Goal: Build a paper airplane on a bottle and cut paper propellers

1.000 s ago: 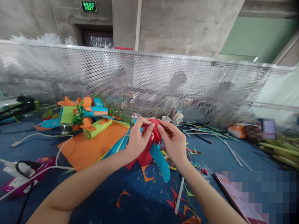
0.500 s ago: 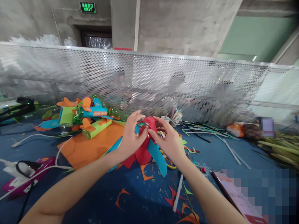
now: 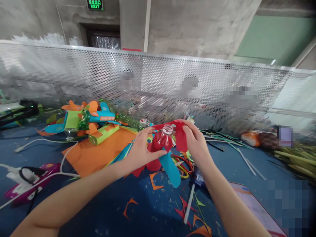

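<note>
A clear plastic bottle (image 3: 164, 140) with red around its body stands tilted in front of me, its uncapped neck toward me. My left hand (image 3: 145, 148) is wrapped round its left side, thumb across the front. A blue rounded paper wing (image 3: 171, 169) sticks out below the bottle. My right hand (image 3: 196, 138) is closed on a piece of red paper (image 3: 181, 137), held out to the bottle's right; a red strip runs behind the neck between the hands. The hidden side of the bottle does not show.
Finished-looking bottle planes (image 3: 98, 117) lie at the left by an orange sheet (image 3: 98, 154). Scissors (image 3: 184, 168) and paper scraps (image 3: 182, 207) lie nearer. A purple power strip (image 3: 46, 177) is at left, a phone (image 3: 256, 207) at right. A perforated metal screen (image 3: 160, 79) stands behind.
My right hand has moved right, away from the bottle, drawing the red paper out with it. The bottle's neck is now exposed. My left hand stays on the bottle.
</note>
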`<action>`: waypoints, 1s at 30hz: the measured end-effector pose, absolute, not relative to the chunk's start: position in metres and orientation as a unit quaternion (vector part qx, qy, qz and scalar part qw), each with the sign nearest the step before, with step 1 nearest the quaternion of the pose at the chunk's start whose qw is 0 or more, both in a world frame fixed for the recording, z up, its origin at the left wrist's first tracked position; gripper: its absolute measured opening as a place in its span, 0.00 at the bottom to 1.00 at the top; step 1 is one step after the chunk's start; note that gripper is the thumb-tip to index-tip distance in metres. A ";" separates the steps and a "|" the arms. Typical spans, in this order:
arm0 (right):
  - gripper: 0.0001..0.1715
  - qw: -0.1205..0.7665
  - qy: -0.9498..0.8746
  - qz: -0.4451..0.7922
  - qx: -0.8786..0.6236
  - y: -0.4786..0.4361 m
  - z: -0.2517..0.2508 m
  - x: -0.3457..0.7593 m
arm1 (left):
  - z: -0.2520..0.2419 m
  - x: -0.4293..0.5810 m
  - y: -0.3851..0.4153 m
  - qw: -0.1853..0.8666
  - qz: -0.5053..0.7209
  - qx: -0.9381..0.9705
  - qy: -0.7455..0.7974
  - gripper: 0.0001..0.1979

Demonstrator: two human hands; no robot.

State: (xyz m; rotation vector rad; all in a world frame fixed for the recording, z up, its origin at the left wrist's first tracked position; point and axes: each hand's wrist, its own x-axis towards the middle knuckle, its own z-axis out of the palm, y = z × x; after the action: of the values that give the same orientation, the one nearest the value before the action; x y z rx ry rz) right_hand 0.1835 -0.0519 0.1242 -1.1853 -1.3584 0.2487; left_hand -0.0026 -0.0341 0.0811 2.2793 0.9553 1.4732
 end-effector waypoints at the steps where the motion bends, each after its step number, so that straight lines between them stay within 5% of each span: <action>1: 0.16 0.612 -0.568 0.149 -0.529 -0.046 0.123 0.190 | 0.081 -0.003 -0.035 0.132 0.494 0.794 0.330 0.37; 7: 0.13 0.570 -0.499 0.371 -0.537 -0.029 0.118 0.216 | 0.080 -0.006 -0.031 0.172 0.441 0.834 0.283 0.31; 17: 0.18 0.546 -0.527 0.324 -0.565 -0.023 0.108 0.230 | 0.065 -0.005 0.000 0.367 0.436 0.791 0.222 0.34; 26: 0.22 0.520 -0.556 0.294 -0.579 -0.021 0.108 0.237 | 0.087 -0.018 0.035 0.584 0.384 0.656 0.285 0.15; 30: 0.19 0.458 -0.592 0.316 -0.584 -0.024 0.106 0.241 | 0.107 -0.029 0.051 0.502 0.420 0.681 0.327 0.16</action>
State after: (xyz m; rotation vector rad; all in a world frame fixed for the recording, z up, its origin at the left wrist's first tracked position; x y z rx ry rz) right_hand 0.2407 -0.0238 0.1065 -1.4386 -1.4577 0.7784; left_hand -0.0292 0.0512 0.1066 1.6459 0.7912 1.0151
